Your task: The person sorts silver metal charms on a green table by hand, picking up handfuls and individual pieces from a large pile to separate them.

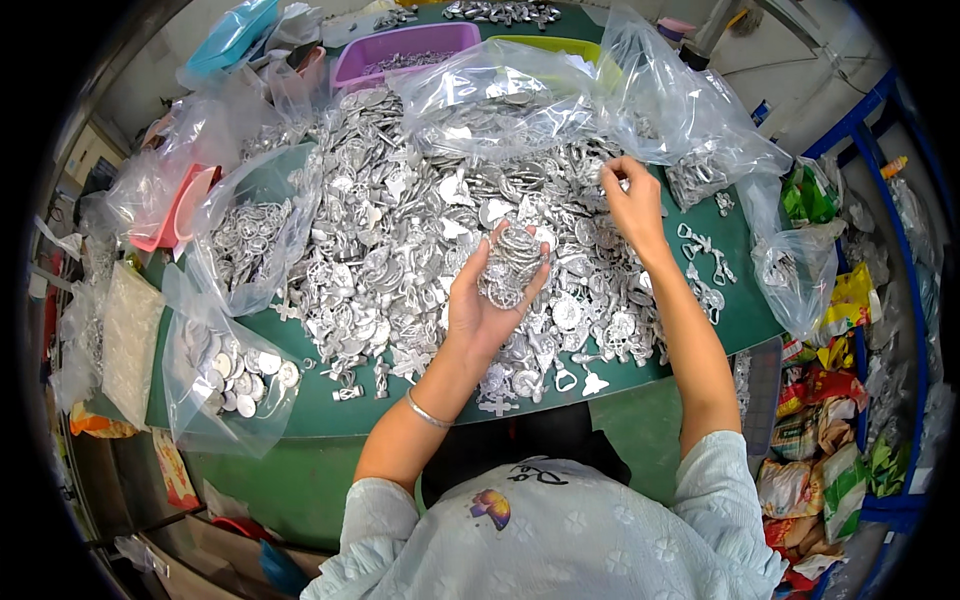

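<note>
A broad heap of silver metal castings (375, 225) covers the middle of the green table. Many of its pieces are round and patterned, with crosses and other shapes among them. Over the heap's front part, my left hand (473, 305) is closed around a small stack of round openwork metal medallions (515, 265). To the right and farther off, my right hand (636, 207) reaches the heap's edge with bent fingers drawn together. Whatever its fingertips hold is too small to make out. Several bottle-opener-shaped castings (708, 255) lie to the right of my right forearm.
Clear plastic bags of castings stand at the left (245, 240), the back (500, 100) and the right (795, 265). Another bag (230, 375) holds plain discs near the front edge. A purple tub (400, 50) sits behind. Blue shelving (860, 130) rises at the right.
</note>
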Available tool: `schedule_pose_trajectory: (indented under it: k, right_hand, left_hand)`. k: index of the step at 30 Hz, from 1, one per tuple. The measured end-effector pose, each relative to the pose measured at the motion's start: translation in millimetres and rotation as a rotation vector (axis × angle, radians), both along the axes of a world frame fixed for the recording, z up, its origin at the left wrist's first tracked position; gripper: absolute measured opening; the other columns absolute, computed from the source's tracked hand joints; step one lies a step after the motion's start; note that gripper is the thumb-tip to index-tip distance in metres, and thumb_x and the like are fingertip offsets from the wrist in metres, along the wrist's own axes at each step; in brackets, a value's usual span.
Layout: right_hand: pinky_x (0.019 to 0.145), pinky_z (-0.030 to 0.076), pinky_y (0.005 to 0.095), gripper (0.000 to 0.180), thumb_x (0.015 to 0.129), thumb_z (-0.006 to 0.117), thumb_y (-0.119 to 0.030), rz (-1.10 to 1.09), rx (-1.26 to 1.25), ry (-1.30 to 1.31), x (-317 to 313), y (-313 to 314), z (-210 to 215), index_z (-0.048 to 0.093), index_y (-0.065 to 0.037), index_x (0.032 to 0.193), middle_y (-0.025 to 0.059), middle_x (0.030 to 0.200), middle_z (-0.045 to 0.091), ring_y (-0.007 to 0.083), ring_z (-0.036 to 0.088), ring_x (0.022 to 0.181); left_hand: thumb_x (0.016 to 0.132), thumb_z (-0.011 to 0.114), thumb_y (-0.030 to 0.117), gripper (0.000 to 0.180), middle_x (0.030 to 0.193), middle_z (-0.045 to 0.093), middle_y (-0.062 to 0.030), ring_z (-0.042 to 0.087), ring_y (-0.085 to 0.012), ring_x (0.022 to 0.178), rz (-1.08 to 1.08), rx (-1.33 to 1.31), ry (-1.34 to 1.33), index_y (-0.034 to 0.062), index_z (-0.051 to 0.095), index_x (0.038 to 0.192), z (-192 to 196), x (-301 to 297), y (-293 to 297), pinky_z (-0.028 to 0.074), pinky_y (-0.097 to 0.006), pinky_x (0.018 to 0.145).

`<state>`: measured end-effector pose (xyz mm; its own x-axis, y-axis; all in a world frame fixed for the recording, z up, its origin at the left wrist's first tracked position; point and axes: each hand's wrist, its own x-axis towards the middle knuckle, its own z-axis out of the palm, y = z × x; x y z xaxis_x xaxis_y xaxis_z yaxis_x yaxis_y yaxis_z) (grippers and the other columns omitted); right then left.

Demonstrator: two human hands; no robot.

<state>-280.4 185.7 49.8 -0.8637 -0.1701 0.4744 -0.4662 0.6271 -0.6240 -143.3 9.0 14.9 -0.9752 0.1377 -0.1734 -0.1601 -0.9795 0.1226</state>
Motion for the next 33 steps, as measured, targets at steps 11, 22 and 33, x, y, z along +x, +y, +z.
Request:
schedule_pose_trajectory:
  k: [11,22,33]
  right_hand:
    - [0.073,0.041,0.0264,0.028,0.086,0.055,-0.026,0.256,-0.208,-0.382,3.9,-10.0,-0.4,0.061,0.001,0.092,0.0041,0.086,0.061,0.0122,0.054,0.080]
    - [0.100,0.029,0.0392,0.045,0.084,0.052,-0.019,0.517,0.124,-0.009,108.5,-52.2,12.0,0.044,0.000,0.124,0.0162,0.130,0.041,0.0339,0.036,0.121]
    - [0.094,0.034,0.0369,0.030,0.081,0.054,-0.011,0.596,-0.021,-0.122,154.7,-12.0,29.2,0.055,0.002,0.107,0.0161,0.116,0.052,0.0315,0.047,0.110]
  left_hand:
    - [0.086,0.051,0.016,0.037,0.119,0.051,-0.0164,0.049,-0.0328,0.111,0.006,-0.006,-0.033,0.0150,0.048,0.123,5.2,1.5,-4.0,0.045,-0.043,0.092]
    - [0.080,0.061,0.031,0.046,0.125,0.041,-0.0060,0.038,-0.0212,0.115,-0.003,-0.143,-0.158,0.0155,0.045,0.121,-6.6,6.8,1.4,0.032,-0.044,0.094]
    - [0.083,0.053,0.016,0.035,0.113,0.054,-0.0178,0.053,-0.0330,0.106,0.153,0.060,0.086,0.0109,0.049,0.118,12.9,3.4,-34.2,0.047,-0.044,0.089]
